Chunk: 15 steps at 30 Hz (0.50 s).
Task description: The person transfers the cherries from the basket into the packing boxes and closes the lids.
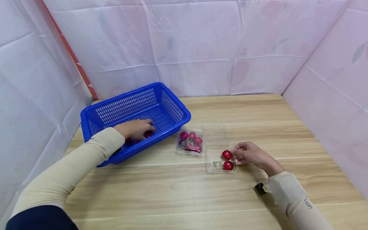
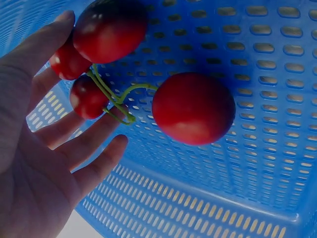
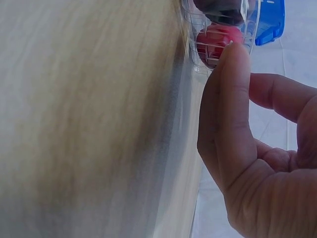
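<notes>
Inside the blue basket (image 1: 172, 126), my left hand (image 1: 135, 128) is at a bunch of red cherries (image 2: 193, 109) with joined green stems. In the left wrist view, the thumb of the left hand (image 2: 44, 148) lies beside a large dark-red cherry (image 2: 111, 32); its other fingers extend loosely behind smaller ones. My right hand (image 1: 251, 155) pinches the right edge of an open clear plastic clamshell box (image 1: 212, 158), which holds two cherries (image 1: 227, 155) with stems. The right wrist view shows the right hand's fingertips (image 3: 235, 52) against the box wall.
Left of the open box stands another clear box (image 1: 178, 150) with several cherries. The open box's lid (image 1: 215, 134) lies back toward the far side. A small black object (image 1: 260, 188) sits at the right wrist. Pale cloth walls (image 1: 201, 48) surround the wooden table (image 1: 161, 198).
</notes>
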Each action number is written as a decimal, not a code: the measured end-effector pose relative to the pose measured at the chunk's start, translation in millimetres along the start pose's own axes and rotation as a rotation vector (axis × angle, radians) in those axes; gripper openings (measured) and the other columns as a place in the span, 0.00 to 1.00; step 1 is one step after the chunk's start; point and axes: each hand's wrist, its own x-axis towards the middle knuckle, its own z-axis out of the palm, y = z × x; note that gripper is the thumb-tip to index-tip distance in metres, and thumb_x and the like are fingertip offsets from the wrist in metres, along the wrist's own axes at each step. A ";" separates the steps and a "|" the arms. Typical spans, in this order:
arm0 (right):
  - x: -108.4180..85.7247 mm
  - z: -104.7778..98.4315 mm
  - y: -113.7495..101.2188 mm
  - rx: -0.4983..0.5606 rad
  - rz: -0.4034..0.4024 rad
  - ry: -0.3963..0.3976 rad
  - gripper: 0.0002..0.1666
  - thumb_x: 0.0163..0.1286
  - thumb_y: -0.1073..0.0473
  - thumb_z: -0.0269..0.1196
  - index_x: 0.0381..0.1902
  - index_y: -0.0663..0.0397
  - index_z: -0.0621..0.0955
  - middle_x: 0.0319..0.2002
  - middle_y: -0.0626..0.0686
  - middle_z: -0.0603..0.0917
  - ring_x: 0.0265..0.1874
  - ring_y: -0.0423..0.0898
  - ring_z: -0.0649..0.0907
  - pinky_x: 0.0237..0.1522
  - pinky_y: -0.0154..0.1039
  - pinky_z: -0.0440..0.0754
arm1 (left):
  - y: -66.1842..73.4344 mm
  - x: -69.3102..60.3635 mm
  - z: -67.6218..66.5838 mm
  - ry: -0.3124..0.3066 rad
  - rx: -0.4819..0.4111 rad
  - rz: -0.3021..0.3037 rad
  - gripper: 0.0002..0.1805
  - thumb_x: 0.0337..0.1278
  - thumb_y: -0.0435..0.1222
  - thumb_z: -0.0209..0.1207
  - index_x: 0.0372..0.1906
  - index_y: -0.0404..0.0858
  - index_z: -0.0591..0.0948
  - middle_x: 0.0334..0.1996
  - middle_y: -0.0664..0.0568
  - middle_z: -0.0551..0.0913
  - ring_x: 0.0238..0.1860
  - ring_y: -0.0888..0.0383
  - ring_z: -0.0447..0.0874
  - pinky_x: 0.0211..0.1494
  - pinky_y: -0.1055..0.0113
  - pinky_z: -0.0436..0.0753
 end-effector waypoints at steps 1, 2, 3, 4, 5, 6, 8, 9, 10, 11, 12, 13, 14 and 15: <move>0.1 -0.1 0.0 0.000 0.000 0.001 0.12 0.73 0.66 0.51 0.45 0.75 0.71 0.30 0.52 0.78 0.28 0.41 0.80 0.33 0.35 0.84 | -0.1 0.3 0.2 0.002 0.002 0.005 0.21 0.58 0.36 0.63 0.58 0.46 0.79 0.65 0.41 0.68 0.62 0.41 0.70 0.63 0.45 0.71; 0.3 -0.2 0.1 0.001 0.000 0.001 0.12 0.73 0.66 0.51 0.45 0.75 0.71 0.30 0.52 0.78 0.28 0.41 0.80 0.33 0.35 0.84 | -0.2 0.7 0.4 0.005 0.004 0.010 0.21 0.58 0.36 0.63 0.58 0.46 0.79 0.64 0.41 0.69 0.61 0.42 0.71 0.62 0.46 0.72; 0.4 -0.3 0.1 0.001 0.000 0.000 0.12 0.73 0.66 0.51 0.45 0.75 0.71 0.29 0.52 0.78 0.28 0.41 0.80 0.33 0.35 0.84 | -0.4 1.2 0.7 0.006 0.007 0.014 0.20 0.58 0.36 0.63 0.57 0.46 0.79 0.63 0.42 0.70 0.60 0.43 0.72 0.61 0.48 0.73; 0.6 -0.4 0.1 0.001 0.000 0.000 0.12 0.73 0.66 0.51 0.45 0.75 0.71 0.29 0.52 0.78 0.28 0.41 0.80 0.33 0.35 0.84 | -0.6 1.6 1.1 0.008 0.012 0.019 0.20 0.58 0.35 0.62 0.56 0.45 0.79 0.61 0.42 0.71 0.58 0.44 0.73 0.60 0.49 0.74; 0.7 -0.5 0.2 0.001 -0.001 0.000 0.12 0.73 0.66 0.51 0.45 0.75 0.71 0.29 0.52 0.78 0.28 0.41 0.80 0.33 0.35 0.84 | -0.8 2.1 1.4 0.010 0.013 0.023 0.19 0.58 0.35 0.63 0.56 0.45 0.79 0.60 0.42 0.72 0.57 0.45 0.74 0.59 0.50 0.75; 0.9 -0.6 0.3 0.001 -0.002 -0.001 0.12 0.73 0.66 0.51 0.45 0.75 0.71 0.29 0.52 0.78 0.28 0.41 0.80 0.33 0.35 0.84 | -1.0 2.5 1.7 0.012 0.014 0.025 0.19 0.58 0.35 0.63 0.55 0.45 0.80 0.58 0.43 0.73 0.55 0.47 0.75 0.57 0.51 0.75; 1.1 -0.7 0.3 0.001 -0.004 -0.002 0.12 0.73 0.66 0.51 0.45 0.75 0.71 0.29 0.52 0.78 0.28 0.41 0.80 0.33 0.35 0.84 | -1.6 3.6 2.1 0.011 0.016 0.021 0.18 0.58 0.36 0.63 0.54 0.44 0.80 0.54 0.44 0.74 0.51 0.49 0.76 0.54 0.53 0.77; 1.2 -0.7 0.3 0.001 -0.005 -0.001 0.12 0.73 0.66 0.51 0.45 0.75 0.71 0.29 0.52 0.78 0.28 0.41 0.80 0.33 0.35 0.84 | -1.9 4.2 2.1 0.009 0.020 0.018 0.17 0.58 0.36 0.62 0.54 0.44 0.80 0.53 0.45 0.74 0.49 0.50 0.76 0.53 0.54 0.77; 1.2 -0.8 0.3 0.001 -0.005 -0.001 0.12 0.73 0.66 0.51 0.45 0.75 0.71 0.29 0.52 0.78 0.28 0.41 0.80 0.33 0.35 0.84 | -2.1 4.7 2.2 0.009 0.023 0.018 0.17 0.59 0.36 0.62 0.53 0.43 0.80 0.52 0.45 0.75 0.48 0.51 0.77 0.52 0.54 0.78; 1.2 -0.8 0.3 0.001 -0.005 0.000 0.12 0.73 0.66 0.51 0.45 0.75 0.71 0.29 0.52 0.78 0.28 0.41 0.80 0.33 0.35 0.84 | -2.5 5.0 2.3 0.008 0.027 0.017 0.17 0.59 0.37 0.62 0.53 0.43 0.80 0.50 0.45 0.75 0.47 0.51 0.77 0.51 0.55 0.78; 1.1 -0.7 0.3 0.002 -0.005 0.000 0.12 0.73 0.66 0.51 0.45 0.75 0.71 0.29 0.52 0.78 0.28 0.41 0.80 0.33 0.35 0.84 | -2.7 5.3 2.4 0.008 0.032 0.016 0.17 0.59 0.37 0.62 0.53 0.42 0.80 0.49 0.45 0.75 0.45 0.52 0.77 0.50 0.55 0.79; 1.1 -0.6 0.3 0.002 -0.005 0.001 0.12 0.73 0.66 0.51 0.45 0.75 0.71 0.29 0.52 0.78 0.28 0.41 0.80 0.33 0.35 0.84 | -2.9 5.5 2.4 0.007 0.036 0.015 0.17 0.59 0.38 0.62 0.54 0.42 0.80 0.49 0.45 0.75 0.45 0.52 0.77 0.49 0.55 0.79; 1.1 -0.6 0.4 0.001 -0.005 0.002 0.12 0.73 0.66 0.51 0.45 0.75 0.71 0.29 0.51 0.78 0.28 0.41 0.80 0.33 0.35 0.84 | -2.8 5.6 2.5 0.006 0.041 0.012 0.18 0.59 0.38 0.62 0.54 0.41 0.80 0.48 0.46 0.76 0.45 0.52 0.77 0.49 0.55 0.79; 1.1 -0.5 0.5 0.001 -0.005 0.003 0.12 0.73 0.67 0.51 0.45 0.75 0.71 0.29 0.51 0.78 0.28 0.41 0.80 0.33 0.35 0.84 | -2.8 5.5 2.5 0.007 0.043 0.013 0.18 0.59 0.38 0.63 0.54 0.41 0.80 0.48 0.46 0.76 0.45 0.52 0.77 0.49 0.55 0.79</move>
